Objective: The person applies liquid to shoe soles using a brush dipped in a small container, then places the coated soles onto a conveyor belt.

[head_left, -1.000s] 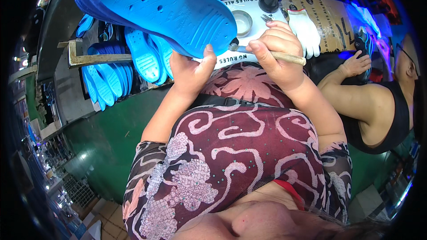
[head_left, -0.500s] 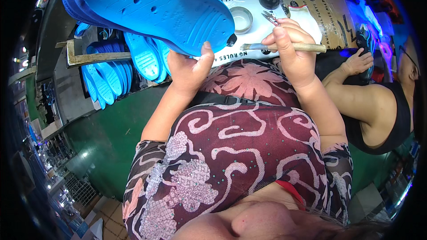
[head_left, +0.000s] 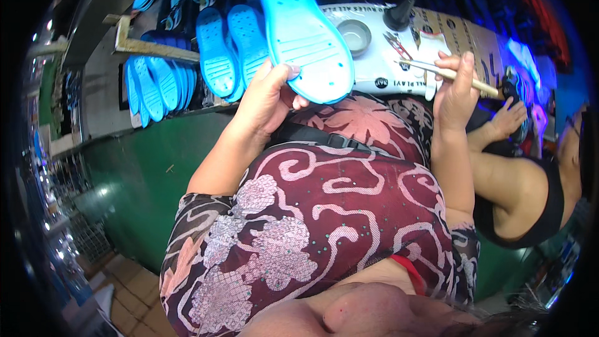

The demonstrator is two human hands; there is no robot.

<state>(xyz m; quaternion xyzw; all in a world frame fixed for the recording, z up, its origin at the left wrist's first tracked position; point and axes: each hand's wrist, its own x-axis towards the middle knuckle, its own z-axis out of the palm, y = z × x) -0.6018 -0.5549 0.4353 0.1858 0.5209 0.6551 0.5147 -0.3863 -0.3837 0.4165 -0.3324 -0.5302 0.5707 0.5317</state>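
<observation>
My left hand grips a light blue shoe sole by its near left edge, thumb on top. The sole is tilted up, with small holes toward the far end and ridges across its middle. My right hand is closed around the pale handle of a brush, whose tip points left over the white work surface. Just beyond the brush tip lies a small pair of red-handled snips. A grey bowl stands right of the sole.
A black cone-shaped bottle stands behind the bowl. More blue soles lie left of my left hand, with a further stack by a wooden bracket. A co-worker's hand rests at the right.
The snips have left my right hand and lie on the work surface; the brush stays in it. That hand moved right. The blue sole in my left hand has moved lower and turned more upright.
</observation>
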